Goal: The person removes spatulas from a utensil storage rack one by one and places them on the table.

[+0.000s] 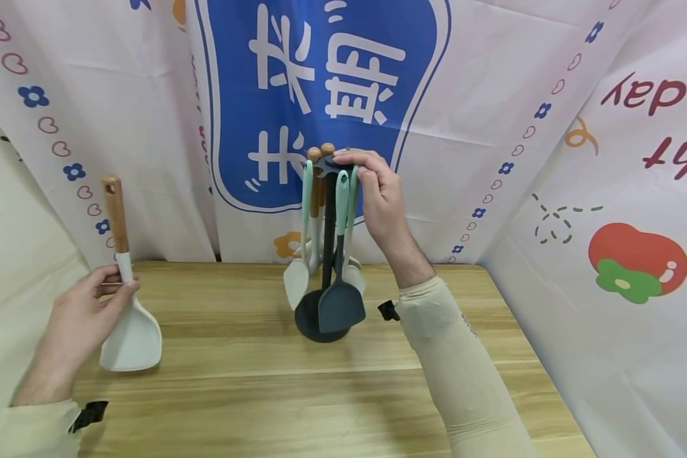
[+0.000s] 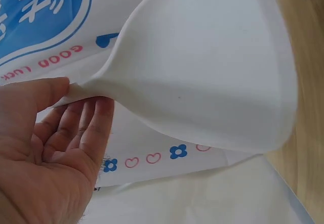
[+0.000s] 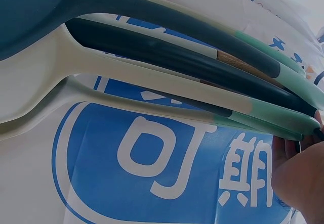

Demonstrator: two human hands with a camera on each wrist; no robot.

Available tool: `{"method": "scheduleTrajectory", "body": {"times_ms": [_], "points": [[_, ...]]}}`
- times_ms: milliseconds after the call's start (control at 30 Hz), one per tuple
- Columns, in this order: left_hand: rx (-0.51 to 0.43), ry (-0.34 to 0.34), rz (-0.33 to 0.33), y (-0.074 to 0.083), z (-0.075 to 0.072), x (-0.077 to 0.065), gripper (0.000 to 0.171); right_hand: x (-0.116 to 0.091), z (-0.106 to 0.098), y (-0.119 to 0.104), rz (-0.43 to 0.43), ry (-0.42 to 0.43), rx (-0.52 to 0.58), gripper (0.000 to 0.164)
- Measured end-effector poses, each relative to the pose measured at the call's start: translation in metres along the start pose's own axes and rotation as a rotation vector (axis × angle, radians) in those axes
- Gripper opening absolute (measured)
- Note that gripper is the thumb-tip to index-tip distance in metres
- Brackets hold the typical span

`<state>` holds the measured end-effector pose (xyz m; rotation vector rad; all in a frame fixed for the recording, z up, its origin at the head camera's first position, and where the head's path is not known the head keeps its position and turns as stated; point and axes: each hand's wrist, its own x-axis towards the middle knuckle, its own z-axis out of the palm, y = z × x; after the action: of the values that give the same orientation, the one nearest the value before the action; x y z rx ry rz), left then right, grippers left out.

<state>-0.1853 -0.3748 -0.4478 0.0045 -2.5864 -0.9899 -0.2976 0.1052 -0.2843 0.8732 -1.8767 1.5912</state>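
My left hand (image 1: 74,318) holds a white spatula (image 1: 131,340) with a wooden handle (image 1: 114,213) upright at the left, fingers and thumb round its neck. In the left wrist view the broad blade (image 2: 207,67) reaches away from the thumb. At the middle back of the table stands a dark utensil rack (image 1: 329,235) with a round base. My right hand (image 1: 385,203) grips the top of this rack, index finger laid across it. From it hang a dark turner (image 1: 341,308) with a mint handle, a pale spoon (image 1: 296,283) and several other utensils, some with wooden handles.
The rack stands on a wood-grain table (image 1: 235,394). A white printed cloth (image 1: 149,127) with a blue sign hangs close behind it. Another printed cloth wall (image 1: 595,356) rises along the table's right edge.
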Motion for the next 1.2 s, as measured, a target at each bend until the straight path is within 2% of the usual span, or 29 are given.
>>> {"method": "scheduleTrajectory", "body": {"times_ms": [267, 667, 767, 1033, 1200], "points": [[0.079, -0.121, -0.027, -0.011, -0.004, 0.007, 0.045, 0.0, 0.0, 0.001, -0.001, 0.002, -0.003, 0.047], [0.15, -0.276, 0.002, -0.023, -0.004, 0.013, 0.041, 0.0, 0.001, 0.002, 0.004, 0.0, -0.006, 0.047], [0.158, -0.318, -0.008, -0.025, -0.003, 0.016, 0.042, 0.0, 0.002, 0.002, 0.005, 0.0, -0.006, 0.047], [0.195, -0.392, -0.053, -0.03, 0.001, 0.021, 0.041, 0.001, 0.003, 0.001, 0.005, 0.0, -0.013, 0.046], [0.209, -0.427, -0.035, -0.034, 0.004, 0.023, 0.039, 0.001, 0.003, 0.001, 0.003, 0.001, -0.013, 0.047]]}}
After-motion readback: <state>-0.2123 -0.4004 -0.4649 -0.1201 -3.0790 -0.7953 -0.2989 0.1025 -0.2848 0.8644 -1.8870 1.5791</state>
